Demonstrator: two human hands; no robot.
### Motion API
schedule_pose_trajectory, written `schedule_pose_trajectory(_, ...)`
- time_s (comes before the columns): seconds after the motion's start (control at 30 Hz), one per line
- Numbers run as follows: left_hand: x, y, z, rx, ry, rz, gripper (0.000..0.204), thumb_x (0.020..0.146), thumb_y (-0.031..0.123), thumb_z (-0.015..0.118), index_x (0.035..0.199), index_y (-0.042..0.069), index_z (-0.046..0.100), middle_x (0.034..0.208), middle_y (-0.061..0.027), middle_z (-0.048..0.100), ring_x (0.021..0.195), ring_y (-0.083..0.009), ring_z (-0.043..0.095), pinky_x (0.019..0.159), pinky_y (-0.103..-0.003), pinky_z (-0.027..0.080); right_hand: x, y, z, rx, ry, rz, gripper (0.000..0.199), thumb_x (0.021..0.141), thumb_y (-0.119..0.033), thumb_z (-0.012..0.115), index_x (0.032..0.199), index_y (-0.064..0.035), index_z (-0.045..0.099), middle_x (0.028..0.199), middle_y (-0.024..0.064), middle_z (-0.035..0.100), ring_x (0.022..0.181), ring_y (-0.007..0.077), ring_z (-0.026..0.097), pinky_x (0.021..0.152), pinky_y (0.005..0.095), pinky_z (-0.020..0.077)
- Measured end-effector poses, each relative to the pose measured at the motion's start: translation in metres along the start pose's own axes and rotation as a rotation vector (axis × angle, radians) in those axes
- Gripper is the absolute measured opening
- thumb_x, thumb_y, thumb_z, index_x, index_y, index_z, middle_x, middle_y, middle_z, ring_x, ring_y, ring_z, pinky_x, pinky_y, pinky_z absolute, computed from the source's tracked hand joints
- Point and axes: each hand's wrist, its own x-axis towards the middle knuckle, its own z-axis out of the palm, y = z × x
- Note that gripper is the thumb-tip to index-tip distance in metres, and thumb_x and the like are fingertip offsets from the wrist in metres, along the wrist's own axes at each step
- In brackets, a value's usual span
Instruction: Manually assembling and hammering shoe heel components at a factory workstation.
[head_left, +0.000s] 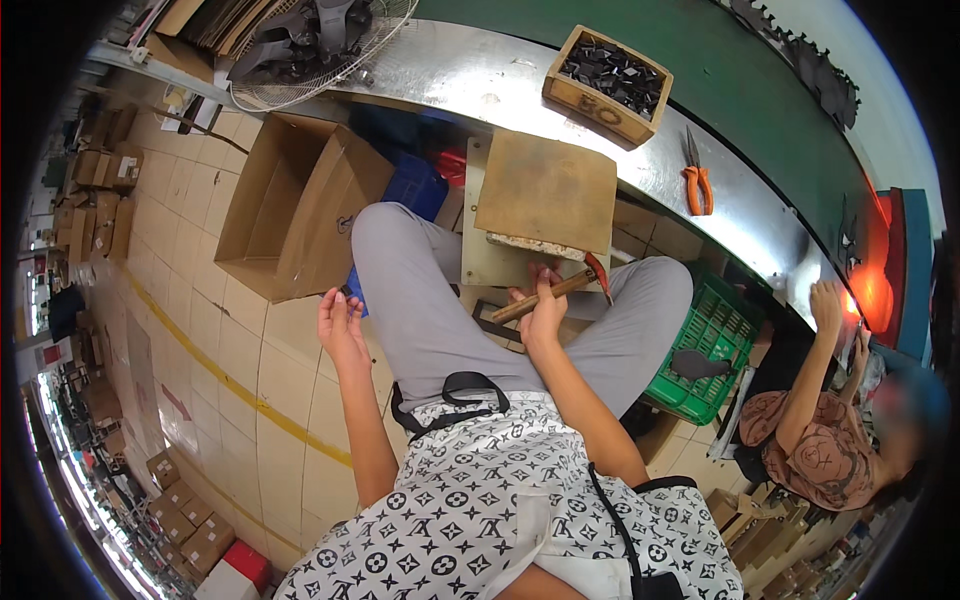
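My right hand (544, 308) is closed round the wooden handle of a hammer (572, 284), its red and dark head pointing right over my knee. Just beyond it stands a tan square pad (546, 190) on a pale slab, with a cream metal plate (478, 235) under and beside it. Out to the left of my thigh, my left hand (343, 325) is raised, thumb and fingers pinched on a small black piece (347, 291). That piece is too small to make out in detail.
On the metal bench edge stand a wooden box (606, 88) of small black parts and orange-handled pliers (697, 185). A wire basket (290, 92) holds dark parts. An open carton (290, 215) is at left, a green crate (690, 345) at right. Another person (815, 440) works at far right.
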Motion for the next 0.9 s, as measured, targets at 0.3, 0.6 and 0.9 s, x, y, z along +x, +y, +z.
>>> schedule_pose_trajectory(0.3,-0.016,0.014,-0.038,0.023,0.072,0.075,0.022,0.096,0.013,0.062,0.115,0.002,0.058,0.099,-0.0042,0.061,0.087,-0.0137,0.06,0.084,-0.031,0.051,-0.005,-0.044,-0.004,-0.065,0.01,0.098,0.025,0.099,-0.016,0.058,0.121,-0.0047,0.052,0.13,0.0108,0.055,0.119,0.0272,0.055,0.087,0.0547,0.0537)
schedule_pose_trajectory(0.6,-0.025,0.008,-0.069,0.176,0.051,0.092,0.023,0.096,0.014,0.063,0.115,0.003,0.058,0.099,-0.0037,0.061,0.087,-0.0117,0.061,0.079,-0.026,0.051,-0.028,-0.104,-0.067,0.093,-0.228,0.167,0.021,0.1,-0.015,0.055,0.114,0.0,0.052,0.13,0.0216,0.058,0.12,0.0352,0.058,0.098,0.0518,0.0528)
schedule_pose_trajectory(0.9,0.001,-0.009,-0.053,0.298,-0.085,0.038,0.024,0.096,0.018,0.064,0.116,0.006,0.06,0.098,-0.0028,0.064,0.087,-0.0119,0.063,0.077,-0.025,0.051,-0.006,-0.094,-0.059,0.073,-0.104,0.101,0.02,0.099,-0.015,0.055,0.112,0.0012,0.053,0.123,0.0218,0.061,0.113,0.0325,0.062,0.094,0.0486,0.0552)
